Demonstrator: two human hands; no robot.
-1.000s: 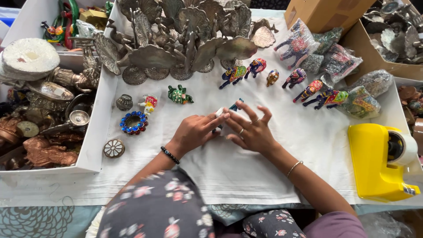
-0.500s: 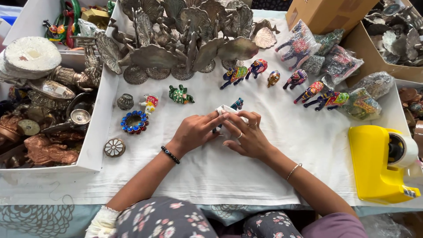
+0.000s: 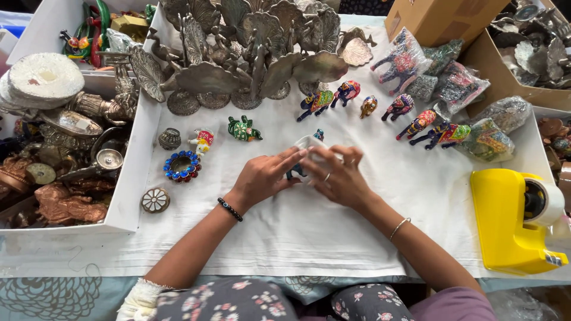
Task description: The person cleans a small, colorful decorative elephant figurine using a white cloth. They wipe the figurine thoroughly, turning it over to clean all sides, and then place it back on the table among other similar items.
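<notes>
Both hands meet over the middle of the white cloth [image 3: 297, 238] on the tabletop, closed around a small blue painted figurine [image 3: 295, 173] partly wrapped in a clear plastic bag [image 3: 307, 142]. The left hand [image 3: 264, 177] grips it from the left, the right hand [image 3: 339, 178] from the right, fingers curled over it. The figurine sits between the fingertips, mostly hidden, so its long axis and facing cannot be told; the bag's end sticks out away from the person. A green turtle figurine [image 3: 243, 129] lies near, beyond the left hand.
</notes>
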